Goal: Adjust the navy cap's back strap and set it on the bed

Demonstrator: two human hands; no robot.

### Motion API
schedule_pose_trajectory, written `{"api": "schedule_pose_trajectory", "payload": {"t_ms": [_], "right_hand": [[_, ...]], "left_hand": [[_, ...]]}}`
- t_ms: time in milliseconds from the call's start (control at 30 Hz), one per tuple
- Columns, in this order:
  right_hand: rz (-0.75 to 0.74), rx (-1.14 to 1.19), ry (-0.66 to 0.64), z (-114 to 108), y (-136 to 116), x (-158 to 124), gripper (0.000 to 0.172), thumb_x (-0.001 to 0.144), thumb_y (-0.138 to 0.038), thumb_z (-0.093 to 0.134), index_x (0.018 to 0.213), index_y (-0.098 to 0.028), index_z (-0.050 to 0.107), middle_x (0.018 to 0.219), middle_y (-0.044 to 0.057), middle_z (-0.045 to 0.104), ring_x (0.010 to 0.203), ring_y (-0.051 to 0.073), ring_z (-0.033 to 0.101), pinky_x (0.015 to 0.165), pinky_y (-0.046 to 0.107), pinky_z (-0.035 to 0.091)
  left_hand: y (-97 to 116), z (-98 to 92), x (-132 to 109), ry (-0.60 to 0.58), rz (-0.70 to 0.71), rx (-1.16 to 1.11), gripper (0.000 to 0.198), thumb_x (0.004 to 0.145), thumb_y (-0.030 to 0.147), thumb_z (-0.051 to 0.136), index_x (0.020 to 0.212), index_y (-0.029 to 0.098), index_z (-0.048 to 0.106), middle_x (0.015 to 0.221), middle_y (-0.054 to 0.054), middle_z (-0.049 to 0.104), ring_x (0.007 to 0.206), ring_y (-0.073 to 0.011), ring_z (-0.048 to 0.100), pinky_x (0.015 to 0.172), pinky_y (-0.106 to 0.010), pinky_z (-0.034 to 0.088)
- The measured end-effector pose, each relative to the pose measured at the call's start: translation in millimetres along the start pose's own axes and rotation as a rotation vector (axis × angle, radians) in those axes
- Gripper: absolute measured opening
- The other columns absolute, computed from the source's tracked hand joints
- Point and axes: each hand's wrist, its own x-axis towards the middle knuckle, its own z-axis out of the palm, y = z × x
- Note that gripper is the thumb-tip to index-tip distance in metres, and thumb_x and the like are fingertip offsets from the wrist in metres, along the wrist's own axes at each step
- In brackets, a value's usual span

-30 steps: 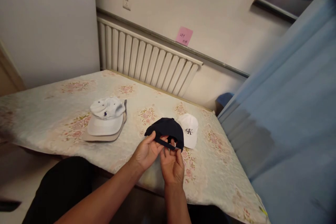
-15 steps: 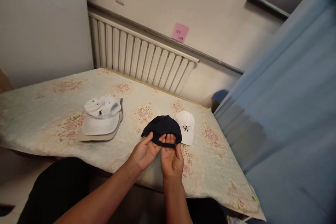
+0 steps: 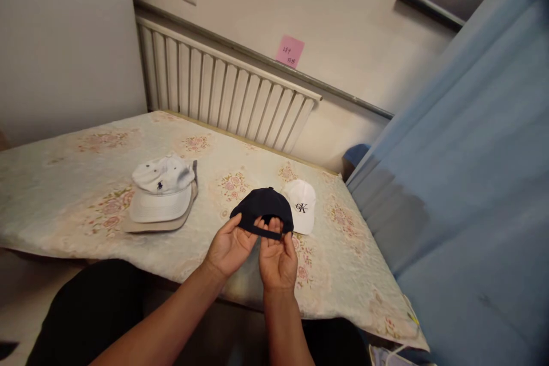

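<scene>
Between my two hands is a black baseball cap (image 3: 262,206), its back opening and strap turned toward me. My left hand (image 3: 229,247) grips the cap's left lower edge, thumb outside and fingers underneath. On the other side, my right hand (image 3: 278,260) has its thumb at the right end of the strap, with fingers reaching under into the opening. Partly behind the black cap lies a white cap with black letters (image 3: 302,207). To the left, a white cap with a small dark logo (image 3: 163,189) rests on top of a beige cap (image 3: 182,222).
The caps are on a bed with a floral cover (image 3: 206,171). A white radiator (image 3: 223,86) runs along the wall behind it. A blue curtain (image 3: 454,171) hangs at the right, with a blue object (image 3: 357,154) beside it. A pink note (image 3: 290,51) is on the wall.
The black cap stays in both hands and is tipped slightly, its strap a little lower on the right. The whole view has shifted slightly; the other caps lie as before.
</scene>
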Motion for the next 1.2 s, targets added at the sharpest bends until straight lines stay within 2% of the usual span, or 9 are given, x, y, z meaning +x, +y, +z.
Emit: {"api": "schedule_pose_trajectory", "payload": {"t_ms": [133,400,567,733,900,1100,1200], "right_hand": [[-0.026,-0.03,0.011,1,3,0,0.025,0.09,-0.027,0.046,0.096,-0.016,0.067,0.106,0.006,0.072,0.118,0.016,0.056,0.11,0.041,0.035],[-0.027,-0.002,-0.023,1,-2,1,0.023,0.088,-0.027,0.048,0.096,-0.016,0.067,0.112,0.008,0.069,0.12,0.017,0.055,0.11,0.042,0.036],[-0.058,0.033,-0.055,5,-6,5,0.019,0.086,-0.03,0.051,0.09,-0.019,0.067,0.11,0.007,0.07,0.12,0.017,0.055,0.11,0.044,0.035],[-0.055,0.052,-0.023,14,-8,9,0.023,0.087,-0.032,0.048,0.086,-0.019,0.067,0.102,0.006,0.072,0.116,0.017,0.058,0.11,0.042,0.035],[-0.045,0.038,-0.025,16,-9,6,0.025,0.089,-0.03,0.044,0.09,-0.017,0.066,0.107,0.008,0.07,0.12,0.016,0.055,0.111,0.042,0.034],[-0.031,0.019,-0.105,12,-7,0,0.024,0.087,-0.03,0.049,0.097,-0.017,0.066,0.111,0.007,0.07,0.122,0.016,0.053,0.112,0.041,0.031],[-0.018,0.031,-0.107,14,-7,-2,0.023,0.087,-0.03,0.049,0.095,-0.016,0.067,0.111,0.007,0.07,0.121,0.015,0.054,0.112,0.039,0.032]], "left_hand": [[0,1.0,1,-0.076,0.002,-0.029,0.029,0.092,0.021,0.043,0.115,0.013,0.059,0.101,-0.01,0.072,0.096,-0.0197,0.067,0.093,-0.035,0.051],[-3,10.4,4,0.049,-0.044,-0.005,0.036,0.093,0.015,0.04,0.127,0.009,0.049,0.091,-0.012,0.073,0.086,-0.0178,0.07,0.087,-0.031,0.053],[-4,13.4,1,0.064,-0.051,-0.02,0.039,0.094,0.015,0.035,0.133,0.008,0.043,0.091,-0.012,0.073,0.086,-0.0173,0.07,0.085,-0.029,0.054],[-4,13.5,0,0.028,-0.046,-0.006,0.041,0.095,0.015,0.034,0.135,0.007,0.041,0.094,-0.013,0.073,0.092,-0.0188,0.069,0.088,-0.031,0.054],[-3,14.5,-2,-0.003,-0.031,-0.009,0.042,0.095,0.015,0.034,0.135,0.01,0.042,0.096,-0.013,0.073,0.093,-0.0182,0.069,0.09,-0.03,0.052],[0,11.0,-6,-0.091,-0.033,-0.04,0.044,0.095,0.022,0.034,0.138,0.012,0.041,0.11,-0.016,0.069,0.107,-0.0242,0.063,0.1,-0.041,0.045],[1,8.5,-7,-0.141,-0.025,-0.067,0.045,0.095,0.024,0.034,0.14,0.015,0.038,0.119,-0.015,0.065,0.113,-0.0246,0.059,0.102,-0.042,0.043]]}}
